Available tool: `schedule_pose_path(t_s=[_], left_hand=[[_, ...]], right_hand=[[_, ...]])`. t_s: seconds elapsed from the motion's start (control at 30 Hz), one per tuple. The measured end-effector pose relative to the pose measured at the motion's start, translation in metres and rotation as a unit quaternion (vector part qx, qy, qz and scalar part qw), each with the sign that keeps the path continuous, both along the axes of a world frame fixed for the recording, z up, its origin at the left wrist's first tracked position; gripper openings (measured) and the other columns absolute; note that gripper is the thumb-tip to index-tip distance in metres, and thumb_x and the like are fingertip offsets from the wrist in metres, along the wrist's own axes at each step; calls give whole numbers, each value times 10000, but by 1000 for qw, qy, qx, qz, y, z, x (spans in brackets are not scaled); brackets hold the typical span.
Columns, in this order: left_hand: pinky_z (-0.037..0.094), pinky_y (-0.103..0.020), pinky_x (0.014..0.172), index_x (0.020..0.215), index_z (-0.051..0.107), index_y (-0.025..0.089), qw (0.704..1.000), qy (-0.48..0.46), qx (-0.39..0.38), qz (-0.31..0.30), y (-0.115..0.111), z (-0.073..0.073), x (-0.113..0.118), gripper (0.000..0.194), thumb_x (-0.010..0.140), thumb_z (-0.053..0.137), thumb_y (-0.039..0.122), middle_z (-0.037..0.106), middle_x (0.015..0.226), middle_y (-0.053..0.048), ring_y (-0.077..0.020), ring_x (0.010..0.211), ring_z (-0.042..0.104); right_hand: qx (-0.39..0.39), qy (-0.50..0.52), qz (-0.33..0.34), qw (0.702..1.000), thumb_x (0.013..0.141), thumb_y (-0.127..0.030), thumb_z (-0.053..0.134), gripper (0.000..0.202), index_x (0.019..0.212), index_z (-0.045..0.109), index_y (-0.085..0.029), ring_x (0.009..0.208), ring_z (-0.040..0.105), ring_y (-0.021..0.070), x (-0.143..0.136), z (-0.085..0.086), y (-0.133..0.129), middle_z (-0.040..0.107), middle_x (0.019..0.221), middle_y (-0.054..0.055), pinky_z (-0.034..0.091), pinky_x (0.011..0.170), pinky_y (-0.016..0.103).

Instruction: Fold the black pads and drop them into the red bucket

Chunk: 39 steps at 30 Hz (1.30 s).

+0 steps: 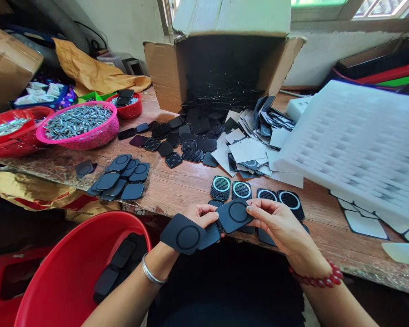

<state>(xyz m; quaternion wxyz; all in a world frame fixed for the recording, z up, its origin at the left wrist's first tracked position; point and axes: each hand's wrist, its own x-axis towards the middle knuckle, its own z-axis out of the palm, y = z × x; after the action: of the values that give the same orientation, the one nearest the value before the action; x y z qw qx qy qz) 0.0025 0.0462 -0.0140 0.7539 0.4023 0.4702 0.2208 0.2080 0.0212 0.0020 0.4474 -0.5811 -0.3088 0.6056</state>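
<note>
My left hand (201,215) is closed on a dark hinged folding pad (209,238), thumb on top near the hinge. Its upper panel carries a rounded-square ring-marked sheet (236,217). At the right corner of that sheet, my right hand (274,222) pinches the edge between thumb and fingers. Another dark ring-marked sheet (183,234) lies over the back of my left hand and wrist. Just beyond the hands, several open folding pads with gridded panels and pale rings (221,185) stand in a row, partly hidden by my hands.
A pile of dark hinged pieces (191,141) lies before an open carton (162,75). Grey-backed sheets (248,150) are heaped beside a white foam tray (354,150). Ring-marked pads (107,180) are stacked left. A pink basket (78,141) holds metal parts; a red tub (64,272) holds dark pads.
</note>
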Motion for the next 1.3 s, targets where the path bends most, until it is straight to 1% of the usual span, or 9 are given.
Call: schedule_pose_path(t_s=[0.17,0.37,0.6,0.73,0.83,0.93,1.13,1.23,1.3], left_hand=[[487,-256,477,869,718,135,1000,7,15,12,-1,-3,2,307,696,692,387,694,617,-55,-177,512,633],[502,-277,494,844,705,134,999,11,28,39,-2,-3,4,335,652,714,409,669,596,-40,-189,528,632],[514,-273,578,882,757,117,990,26,132,43,-5,-7,0,364,703,695,427,732,784,-80,-177,602,641],[496,-252,578,982,762,120,991,30,130,25,-8,4,-1,361,765,659,389,715,689,-53,-175,612,640],[496,-250,605,986,771,129,988,38,145,27,-10,9,-1,343,767,659,368,733,756,-55,-173,648,641],[501,-251,646,977,777,139,986,41,156,31,-10,7,-1,334,767,660,371,745,820,-60,-177,699,646],[486,-246,603,1031,765,141,990,28,135,10,-10,7,-1,384,777,660,409,726,741,-52,-166,641,625],[471,-241,599,1019,772,141,988,22,155,-3,-10,8,-1,367,794,642,400,720,746,-52,-157,636,607],[457,-239,594,1012,775,141,984,20,174,-21,-10,7,0,356,813,621,394,710,718,-48,-155,632,595]], right_hand=[[32,-30,-7,999,535,-484,884,400,600,645,-169,732,549,154,0,-3,-4,621,914,55,526,637,293],[116,-139,0,983,663,-517,796,353,641,661,-192,820,573,199,1,-7,-10,646,965,84,495,675,294],[197,-221,-46,954,754,-491,717,321,646,662,-194,896,594,224,-5,-13,-15,617,977,108,521,665,279],[206,-231,-54,949,776,-468,695,313,640,656,-189,867,597,202,-5,-19,-15,614,976,102,518,646,257],[196,-223,-49,954,770,-456,697,304,637,655,-186,845,598,194,-5,-19,-14,610,972,101,513,633,253],[193,-226,-51,953,762,-442,696,294,628,652,-184,830,596,192,-4,-17,-14,609,968,102,502,624,256],[195,-238,-37,951,774,-416,683,265,648,650,-184,820,592,190,-3,-16,-13,590,960,91,499,633,265],[213,-268,-41,939,796,-389,650,255,638,613,-192,817,584,191,-5,-14,-15,583,903,76,487,637,266],[231,-315,-24,920,827,-357,612,248,638,572,-202,782,573,181,-4,-10,-17,575,833,55,470,640,265]])
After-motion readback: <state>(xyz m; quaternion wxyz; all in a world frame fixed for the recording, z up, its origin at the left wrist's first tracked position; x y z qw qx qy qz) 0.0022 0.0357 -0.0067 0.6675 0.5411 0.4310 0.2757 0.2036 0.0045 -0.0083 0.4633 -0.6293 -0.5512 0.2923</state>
